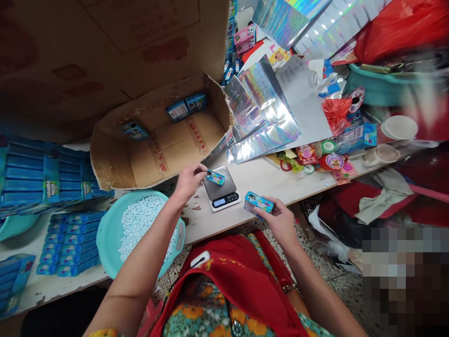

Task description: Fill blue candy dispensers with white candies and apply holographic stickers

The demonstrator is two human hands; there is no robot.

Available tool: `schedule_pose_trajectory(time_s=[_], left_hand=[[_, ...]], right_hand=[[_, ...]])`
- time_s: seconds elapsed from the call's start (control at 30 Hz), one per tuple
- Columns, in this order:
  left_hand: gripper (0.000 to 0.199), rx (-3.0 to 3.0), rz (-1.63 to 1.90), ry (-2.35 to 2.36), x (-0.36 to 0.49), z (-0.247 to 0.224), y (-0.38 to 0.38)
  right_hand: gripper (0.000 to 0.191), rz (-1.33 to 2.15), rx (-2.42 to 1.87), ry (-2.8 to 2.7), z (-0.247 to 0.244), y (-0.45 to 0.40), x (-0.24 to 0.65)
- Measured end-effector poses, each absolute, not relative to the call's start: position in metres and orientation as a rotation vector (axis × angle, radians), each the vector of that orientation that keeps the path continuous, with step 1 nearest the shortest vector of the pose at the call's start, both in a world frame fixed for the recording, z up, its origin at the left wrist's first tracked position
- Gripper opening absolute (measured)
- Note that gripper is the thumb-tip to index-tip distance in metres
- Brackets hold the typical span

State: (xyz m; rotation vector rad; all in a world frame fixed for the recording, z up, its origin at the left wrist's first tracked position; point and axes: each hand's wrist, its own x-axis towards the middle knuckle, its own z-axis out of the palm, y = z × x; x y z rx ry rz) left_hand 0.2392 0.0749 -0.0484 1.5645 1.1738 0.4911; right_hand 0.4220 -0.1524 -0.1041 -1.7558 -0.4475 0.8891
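On the black-topped digital scale (pixel 224 202) lies a small blue candy box (pixel 215 178), over the plate. My left hand (pixel 189 183) pinches the left end of that box, its fingers closed. Just right of the scale, above the table's front edge, my right hand (pixel 280 221) grips more blue candy boxes (pixel 258 204), printed "Caramelo Macizo"; how many is hard to tell. A turquoise basin (pixel 107 234) of pale candies (pixel 142 220) stands under my left forearm. The scale's lit display is too small to read.
Behind the scale, a low-cut cardboard box (pixel 140 161) holds a few blue packs (pixel 178 111). Stacked blue boxes (pixel 28 173) and rows of them (pixel 70 243) stand at left. Shiny holographic sheets (pixel 270 107) and loose wrappers cover the right side, near another teal basin (pixel 372 84).
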Motion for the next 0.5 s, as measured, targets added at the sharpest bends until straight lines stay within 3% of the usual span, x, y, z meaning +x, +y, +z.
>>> schedule_pose_trajectory(time_s=[0.13,0.27,0.4,0.5], left_hand=[[0.019,0.980,0.672,1.165,0.170,-0.029,0.068],[0.008,0.462,0.950,1.405,0.082,-0.033,0.061],[0.015,0.290,0.714,1.719,0.034,-0.057,0.038],[0.020,0.666,0.525,1.709,0.034,-0.059,0.024]], right_hand=[[0.055,0.873,-1.768,-0.415,-0.102,-0.156,0.421],[0.055,0.833,-1.789,-0.401,-0.098,-0.155,0.421],[0.052,0.834,-1.777,-0.418,-0.091,-0.150,0.417],[0.053,0.826,-1.765,-0.425,-0.088,-0.145,0.414]])
